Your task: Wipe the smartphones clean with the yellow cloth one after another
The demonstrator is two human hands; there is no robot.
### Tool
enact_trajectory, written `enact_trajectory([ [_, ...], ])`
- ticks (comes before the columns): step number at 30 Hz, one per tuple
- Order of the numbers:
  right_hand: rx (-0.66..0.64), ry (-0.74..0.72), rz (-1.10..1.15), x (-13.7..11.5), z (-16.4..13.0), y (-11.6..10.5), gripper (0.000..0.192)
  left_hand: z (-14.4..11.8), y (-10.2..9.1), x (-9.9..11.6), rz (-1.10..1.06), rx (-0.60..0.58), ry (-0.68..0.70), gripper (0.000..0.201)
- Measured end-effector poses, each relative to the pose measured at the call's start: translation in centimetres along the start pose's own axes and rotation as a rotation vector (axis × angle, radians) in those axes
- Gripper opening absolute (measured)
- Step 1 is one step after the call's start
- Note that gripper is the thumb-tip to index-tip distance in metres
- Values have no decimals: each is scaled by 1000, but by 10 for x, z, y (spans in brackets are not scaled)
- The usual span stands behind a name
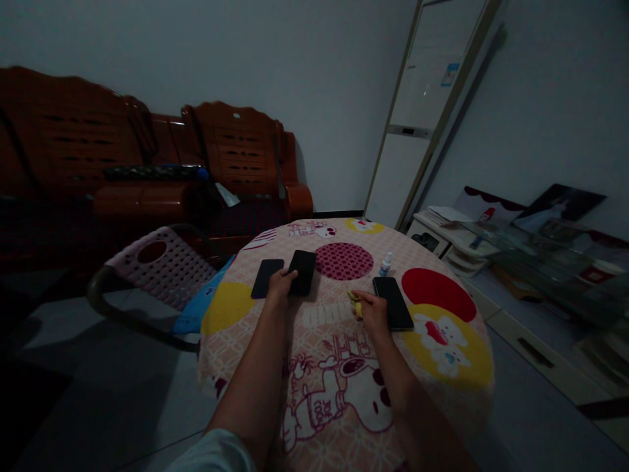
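My left hand (281, 284) grips a dark phone (303, 271) by its left edge, with the thumb across its face. A second dark phone (264, 278) lies on the table just left of it, partly behind my fingers. My right hand (373, 311) is closed around a small yellow piece, seemingly a cloth (358, 304), though dim light hides its exact kind. Right beside that hand lies a third dark phone (396, 303). A small white spray bottle (386, 263) with a blue label stands behind it.
The round table wears a patterned tablecloth (319, 351). A chair with a woven pink back (152, 259) stands at the left, with wooden seats (236, 147) behind. A tall white cabinet-like unit (413, 111) fills the corner. At right is a low cabinet (515, 347) with clutter above.
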State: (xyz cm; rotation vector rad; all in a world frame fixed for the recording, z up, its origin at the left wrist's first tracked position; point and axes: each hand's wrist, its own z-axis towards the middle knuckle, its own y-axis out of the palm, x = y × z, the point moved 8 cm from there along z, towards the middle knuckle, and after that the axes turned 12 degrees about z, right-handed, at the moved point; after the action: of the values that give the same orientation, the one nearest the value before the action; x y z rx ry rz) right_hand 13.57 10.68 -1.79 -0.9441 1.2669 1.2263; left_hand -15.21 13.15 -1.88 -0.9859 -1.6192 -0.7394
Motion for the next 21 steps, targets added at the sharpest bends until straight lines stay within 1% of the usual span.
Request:
enact_trajectory([
  [1,31,33,64,2,0,-2,35,-5,14,-2,-43,-58,-10,14],
  [3,77,37,159,2,1,-7,31,-17,40,-3,-144,-174,-24,13],
  [5,106,9,216,-2,1,-10,27,-32,72,-6,-429,-387,-133,20],
  [6,115,-2,235,-4,2,-11,25,-37,80,-7,-523,-418,-170,23],
  [7,118,-9,253,-6,2,-12,24,-41,85,-8,-585,-420,-197,25],
  [9,109,-11,289,-7,2,-12,24,-45,93,-7,-658,-446,-203,32],
  [12,67,-19,315,-8,2,-9,29,-51,103,-7,-676,-548,-189,39],
  [14,39,-30,269,-6,3,-8,32,-56,108,-7,-686,-618,-185,41],
  [16,32,-47,193,-5,3,-7,30,-61,113,-8,-697,-674,-207,41],
  [19,43,-101,113,-7,2,-6,22,-69,120,-10,-719,-733,-255,39],
  [21,47,-137,101,-10,1,-5,23,-73,123,-10,-731,-765,-276,38],
])
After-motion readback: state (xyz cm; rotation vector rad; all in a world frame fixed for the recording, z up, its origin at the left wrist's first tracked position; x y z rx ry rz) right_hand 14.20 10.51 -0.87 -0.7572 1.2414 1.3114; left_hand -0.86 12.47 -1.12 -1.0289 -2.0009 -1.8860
